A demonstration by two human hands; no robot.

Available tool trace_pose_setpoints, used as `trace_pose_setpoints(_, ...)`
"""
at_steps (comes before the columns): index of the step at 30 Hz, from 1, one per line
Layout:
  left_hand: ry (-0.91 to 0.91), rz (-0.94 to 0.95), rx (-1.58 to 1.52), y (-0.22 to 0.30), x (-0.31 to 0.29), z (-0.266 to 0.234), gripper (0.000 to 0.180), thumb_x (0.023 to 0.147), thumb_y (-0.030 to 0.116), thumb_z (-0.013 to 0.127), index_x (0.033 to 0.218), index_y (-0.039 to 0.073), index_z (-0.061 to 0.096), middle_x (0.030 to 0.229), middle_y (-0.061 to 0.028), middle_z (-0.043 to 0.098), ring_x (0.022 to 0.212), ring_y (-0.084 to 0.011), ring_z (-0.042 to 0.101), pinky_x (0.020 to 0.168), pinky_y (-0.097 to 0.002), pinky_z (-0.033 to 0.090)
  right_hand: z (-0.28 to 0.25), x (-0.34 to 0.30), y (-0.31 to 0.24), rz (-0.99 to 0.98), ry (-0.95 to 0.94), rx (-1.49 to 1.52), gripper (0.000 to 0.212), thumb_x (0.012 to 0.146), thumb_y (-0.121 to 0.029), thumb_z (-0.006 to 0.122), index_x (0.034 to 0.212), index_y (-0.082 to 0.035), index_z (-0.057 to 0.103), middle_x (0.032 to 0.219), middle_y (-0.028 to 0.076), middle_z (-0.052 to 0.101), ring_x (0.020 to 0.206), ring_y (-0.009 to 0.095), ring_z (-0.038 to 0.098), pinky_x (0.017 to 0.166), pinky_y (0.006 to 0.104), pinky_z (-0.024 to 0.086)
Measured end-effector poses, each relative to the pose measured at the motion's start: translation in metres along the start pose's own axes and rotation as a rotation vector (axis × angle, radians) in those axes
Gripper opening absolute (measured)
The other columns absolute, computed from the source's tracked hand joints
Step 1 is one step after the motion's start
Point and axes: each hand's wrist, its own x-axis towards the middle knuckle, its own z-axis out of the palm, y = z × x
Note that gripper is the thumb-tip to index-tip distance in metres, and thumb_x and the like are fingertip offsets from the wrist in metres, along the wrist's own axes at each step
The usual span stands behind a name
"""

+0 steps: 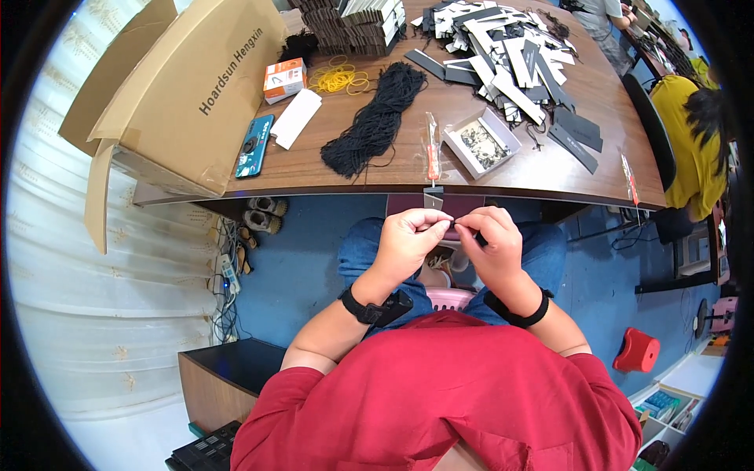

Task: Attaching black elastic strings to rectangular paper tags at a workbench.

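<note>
Just off the table's front edge, above my lap, my left hand (416, 238) and my right hand (492, 241) meet fingertip to fingertip. Both are closed in a pinch. Between them shows a bit of thin black cord (453, 224); most of it is hidden by the fingers. Right beyond the left fingertips, a small black tag (433, 200) hangs at the table edge, below a clear-taped strip with a red-orange part (433, 161). A skein of black cord (375, 118) and an open white box of small dark and light pieces (481, 145) lie nearest on the table.
Black and white tags (514, 59) pile up at the far right, with stacked tags (353, 23) beside them. A big cardboard box (184, 94), a blue phone (255, 147) and yellow rubber bands (339, 77) are on the left. Another person in yellow (687, 141) sits at right.
</note>
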Motion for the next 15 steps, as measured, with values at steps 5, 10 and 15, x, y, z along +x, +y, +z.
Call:
trace_pose_setpoints(5,-0.010,0.037,0.061,-0.004,0.000,-0.005,0.011,0.085,0.003,0.061,0.094,-0.002,0.064,0.080,0.0001,0.062,0.072,-0.0027,0.053,0.064,-0.0161,0.042,-0.007,-0.001,-0.003,0.146,-0.015,0.102,0.013,0.066,0.000,0.070,0.074,-0.006,0.061,0.075,0.007,0.060,0.069,0.023,0.057,0.061,0.0318,0.045)
trace_pose_setpoints(10,-0.001,0.081,0.085,-0.002,-0.001,-0.003,0.008,0.084,0.003,0.060,0.091,-0.001,0.063,0.072,0.0072,0.053,0.062,0.0011,0.041,0.055,-0.0145,0.033,-0.010,0.001,-0.003,0.152,-0.053,0.143,0.011,0.068,0.001,0.068,0.075,-0.004,0.061,0.075,0.009,0.060,0.067,0.023,0.058,0.060,0.0302,0.045)
trace_pose_setpoints(15,0.034,0.049,-0.012,0.009,-0.001,0.000,0.009,0.084,0.003,0.061,0.092,-0.001,0.062,0.072,0.0070,0.053,0.062,0.0010,0.041,0.056,-0.0145,0.033,-0.011,-0.004,0.005,0.333,-0.092,0.361,0.004,0.075,-0.001,0.064,0.078,-0.001,0.062,0.076,0.007,0.060,0.066,0.015,0.057,0.060,0.0269,0.045)
